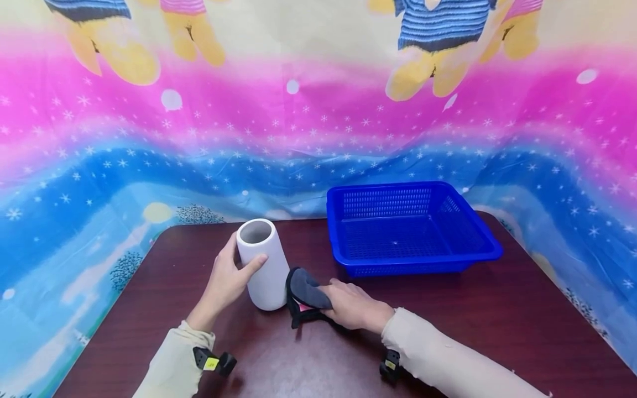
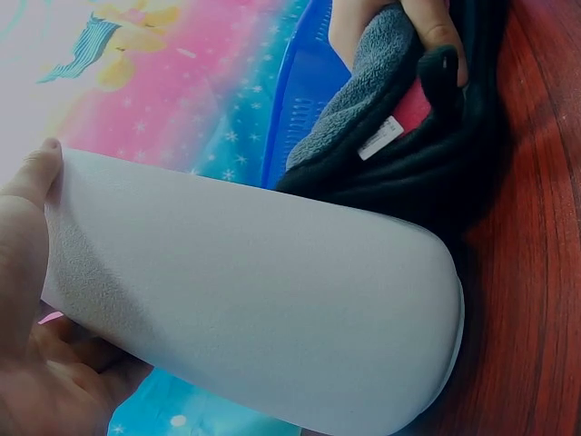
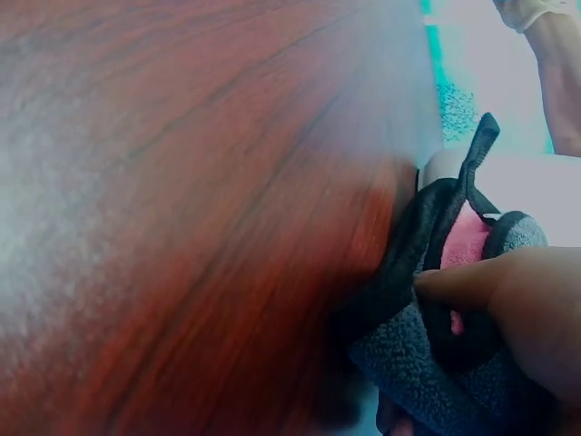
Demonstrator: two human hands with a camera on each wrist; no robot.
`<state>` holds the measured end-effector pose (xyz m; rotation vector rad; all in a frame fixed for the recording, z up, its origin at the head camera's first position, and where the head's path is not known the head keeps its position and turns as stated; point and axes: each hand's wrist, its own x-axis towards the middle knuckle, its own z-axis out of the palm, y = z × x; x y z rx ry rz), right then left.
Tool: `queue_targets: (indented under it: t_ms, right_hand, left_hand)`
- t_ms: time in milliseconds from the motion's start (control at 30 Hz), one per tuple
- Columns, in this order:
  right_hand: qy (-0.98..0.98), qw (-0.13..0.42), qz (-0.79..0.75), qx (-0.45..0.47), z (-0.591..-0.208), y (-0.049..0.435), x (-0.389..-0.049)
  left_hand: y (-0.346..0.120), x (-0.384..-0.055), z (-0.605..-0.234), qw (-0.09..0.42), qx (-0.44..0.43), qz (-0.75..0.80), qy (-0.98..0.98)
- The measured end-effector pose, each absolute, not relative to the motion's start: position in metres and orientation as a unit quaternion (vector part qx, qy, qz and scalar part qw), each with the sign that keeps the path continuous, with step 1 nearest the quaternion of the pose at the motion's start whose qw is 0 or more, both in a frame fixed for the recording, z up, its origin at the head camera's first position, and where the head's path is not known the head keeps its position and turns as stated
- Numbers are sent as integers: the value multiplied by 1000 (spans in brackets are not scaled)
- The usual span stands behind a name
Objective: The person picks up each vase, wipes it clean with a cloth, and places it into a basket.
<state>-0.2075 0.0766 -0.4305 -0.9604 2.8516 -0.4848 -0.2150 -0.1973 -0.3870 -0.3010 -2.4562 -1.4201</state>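
A white vase with a round open mouth leans slightly on the table, its lower end at the tabletop. My left hand grips it near the top, thumb across the front and fingers round the far side. In my right hand is a folded grey cloth with black edging, a hanging loop and a pink patch inside. The cloth touches the lower right side of the vase. The left wrist view shows a small white label on the cloth. My right thumb presses on the cloth's black edge.
A blue plastic basket with perforated walls stands at the back right of the dark red-brown wooden table. A printed curtain hangs behind the table and along its sides. Each wrist carries a small black camera.
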Motion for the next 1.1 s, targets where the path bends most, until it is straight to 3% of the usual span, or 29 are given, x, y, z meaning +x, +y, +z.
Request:
queue_targets:
  t_ms: [367,1100]
  right_hand:
    - [931,69,-181,-308,-429,84,-209]
    - [920,58,-213,-324,-425,101,-205]
  left_hand:
    - [-196,-215,-386,143,-107,-491,-853]
    - [-197,-214,-387,146,-102,-489,-854]
